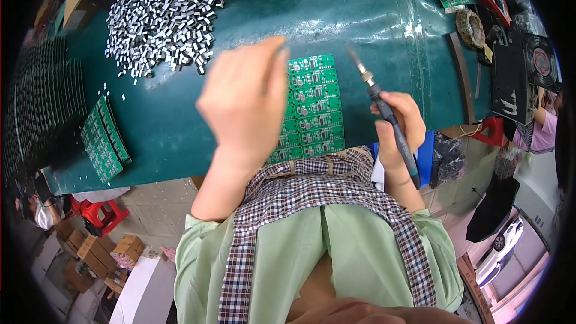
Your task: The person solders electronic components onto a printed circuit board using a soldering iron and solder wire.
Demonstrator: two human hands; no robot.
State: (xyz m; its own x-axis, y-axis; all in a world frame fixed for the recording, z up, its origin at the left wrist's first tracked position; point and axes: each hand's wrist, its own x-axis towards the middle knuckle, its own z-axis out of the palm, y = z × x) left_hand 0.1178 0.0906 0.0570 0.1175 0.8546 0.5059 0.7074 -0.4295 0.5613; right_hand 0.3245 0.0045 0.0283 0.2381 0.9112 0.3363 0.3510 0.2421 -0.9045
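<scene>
My right hand [401, 125] grips a soldering iron [393, 121] with a dark handle, its metal tip slanting up and to the left. That tip is apart from the boards. Over the left side of a panel of green circuit boards [318, 105], my left hand [246, 96] is raised with its fingers curled and thumb and forefinger close together. What it pinches, if anything, I cannot make out. The panel lies at the near edge of the table, with rows of small parts on it, and my left hand hides some of it.
A heap of small black-and-white parts [165, 21] lies at the back left of the green table [384, 30]. More circuit boards [103, 141] lie at the left edge, beside tall board stacks [45, 102]. At right are a tape roll [470, 29] and a black fan [541, 60].
</scene>
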